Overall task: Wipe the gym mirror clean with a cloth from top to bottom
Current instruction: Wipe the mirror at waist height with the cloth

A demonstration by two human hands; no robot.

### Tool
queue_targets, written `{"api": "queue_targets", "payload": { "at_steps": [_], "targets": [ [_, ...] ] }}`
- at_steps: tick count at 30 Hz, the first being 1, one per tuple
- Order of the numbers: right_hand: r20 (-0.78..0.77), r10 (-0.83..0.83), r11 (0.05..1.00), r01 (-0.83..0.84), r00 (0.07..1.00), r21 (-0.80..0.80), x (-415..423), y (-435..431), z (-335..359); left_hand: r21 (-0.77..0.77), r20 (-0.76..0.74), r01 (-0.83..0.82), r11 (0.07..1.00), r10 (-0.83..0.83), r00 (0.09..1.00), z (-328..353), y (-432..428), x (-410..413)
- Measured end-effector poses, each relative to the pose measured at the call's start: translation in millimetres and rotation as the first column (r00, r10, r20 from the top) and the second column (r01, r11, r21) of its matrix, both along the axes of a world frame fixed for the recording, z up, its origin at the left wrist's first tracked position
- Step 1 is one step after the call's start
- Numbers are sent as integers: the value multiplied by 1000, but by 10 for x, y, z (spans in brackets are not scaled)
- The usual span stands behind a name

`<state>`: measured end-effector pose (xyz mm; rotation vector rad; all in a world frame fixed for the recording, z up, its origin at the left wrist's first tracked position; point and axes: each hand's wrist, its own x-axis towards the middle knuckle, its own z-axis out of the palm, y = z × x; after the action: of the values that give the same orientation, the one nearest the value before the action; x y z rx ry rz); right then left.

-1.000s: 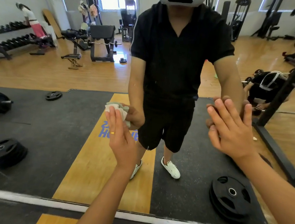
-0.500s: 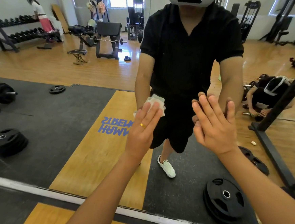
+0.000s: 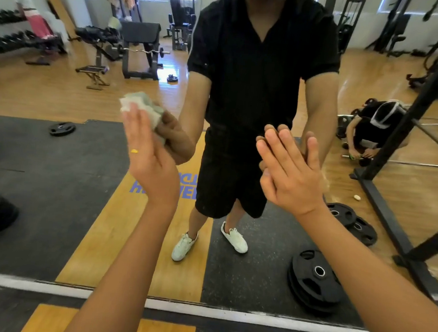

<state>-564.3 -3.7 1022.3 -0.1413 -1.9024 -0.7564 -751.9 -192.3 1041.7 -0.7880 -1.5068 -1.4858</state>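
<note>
The gym mirror (image 3: 55,168) fills the view, and its bottom edge runs along a white strip low in the frame. My left hand (image 3: 149,157) presses a crumpled pale green-white cloth (image 3: 143,103) flat against the glass at centre left, fingers straight, with a yellow ring on one finger. The cloth sticks out above my fingertips. My right hand (image 3: 291,171) lies flat on the glass at centre right with its fingers spread, holding nothing. Both hands meet their own reflections.
The mirror reflects me in black clothes and white shoes, black weight plates (image 3: 314,275) on dark rubber flooring, benches, a dumbbell rack and a black rack frame (image 3: 410,120). Another person crouches reflected at right (image 3: 373,125). Below the mirror edge the floor is yellow and dark.
My left hand slid the cloth right across the glass, then back left and higher. My right hand stayed flat on the mirror and shifted slightly left.
</note>
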Motion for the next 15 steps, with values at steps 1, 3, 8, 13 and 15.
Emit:
{"api": "queue_targets", "payload": {
  "at_steps": [1, 3, 8, 13, 15],
  "targets": [
    [3, 6, 1000, -6, 1000, -3, -1, 2, -3, -51, -66, 28, 998, -31, 997, -10, 56, 91],
    [3, 11, 1000, -11, 1000, -5, 6, 12, -4, -153, -209, 49, 987, -81, 975, -22, 129, 208],
    [-2, 13, 1000, -13, 1000, -1, 15, 13, -1, -238, -357, -92, 967, 1, 934, -16, -35, -86],
    [-6, 20, 1000, -20, 1000, -12, 11, 12, -11, 33, -7, -90, 995, 91, 996, 185, 50, -28],
    [-14, 21, 1000, -21, 1000, -6, 7, 16, -7, 47, 25, -51, 998, 50, 998, 237, 200, 171]
  ]
}}
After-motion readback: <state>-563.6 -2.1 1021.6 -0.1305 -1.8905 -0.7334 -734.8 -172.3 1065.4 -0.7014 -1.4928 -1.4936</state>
